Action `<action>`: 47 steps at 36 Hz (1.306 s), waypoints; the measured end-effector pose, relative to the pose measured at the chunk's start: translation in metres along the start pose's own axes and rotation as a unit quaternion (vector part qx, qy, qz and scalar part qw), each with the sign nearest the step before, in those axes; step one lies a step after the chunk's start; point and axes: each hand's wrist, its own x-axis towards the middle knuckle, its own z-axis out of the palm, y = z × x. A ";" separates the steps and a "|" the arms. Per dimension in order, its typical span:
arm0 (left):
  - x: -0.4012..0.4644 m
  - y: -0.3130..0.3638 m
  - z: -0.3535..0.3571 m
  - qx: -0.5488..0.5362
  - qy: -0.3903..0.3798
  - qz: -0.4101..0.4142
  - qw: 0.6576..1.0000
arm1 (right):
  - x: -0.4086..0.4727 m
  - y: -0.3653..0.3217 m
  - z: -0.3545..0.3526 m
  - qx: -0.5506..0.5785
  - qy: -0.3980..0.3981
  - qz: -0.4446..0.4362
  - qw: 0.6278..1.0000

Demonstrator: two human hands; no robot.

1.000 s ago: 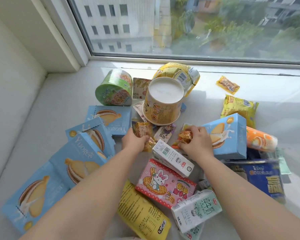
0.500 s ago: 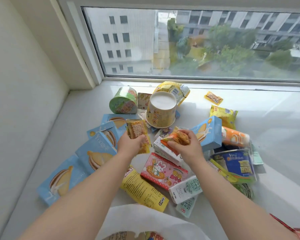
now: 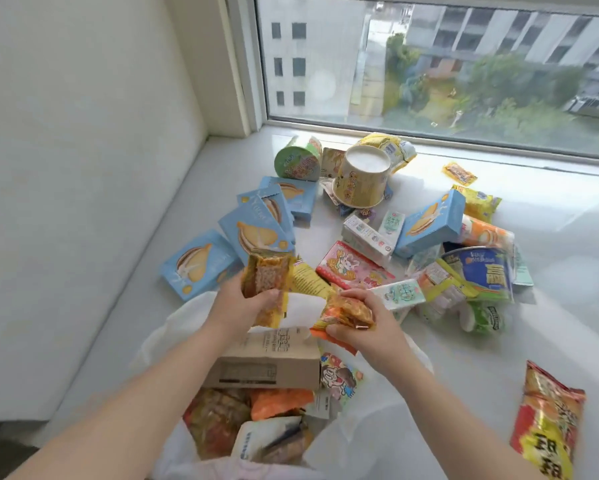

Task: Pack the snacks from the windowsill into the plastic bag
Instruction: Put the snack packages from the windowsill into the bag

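Note:
My left hand [image 3: 246, 306] grips a yellow cracker packet [image 3: 266, 282] upright above the far rim of the white plastic bag [image 3: 367, 441]. My right hand [image 3: 367, 327] holds an orange snack packet [image 3: 346, 311] over the same opening. Inside the bag lie a tan box [image 3: 266, 362] and several wrapped snacks. Behind my hands the white windowsill [image 3: 550, 306] carries the rest: blue biscuit boxes [image 3: 256, 230], a yellow cup [image 3: 363, 178], a green tub [image 3: 298, 161], a pink rabbit packet [image 3: 353, 268] and small milk cartons [image 3: 367, 233].
A red and yellow chip bag [image 3: 547, 427] lies on the sill at the right, near the bag. A white wall [image 3: 83, 168] closes the left side and the window pane [image 3: 464, 64] closes the back. A dark blue snack bag [image 3: 481, 271] lies right of the pile.
Both hands lifted their packets off the pile and drew them back towards me, over the bag's opening. The view dropped, so the open bag and its contents now show.

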 end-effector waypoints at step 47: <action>-0.040 -0.088 0.001 0.469 -0.028 0.356 0.808 | -0.040 0.052 0.029 -0.494 0.000 -0.116 0.862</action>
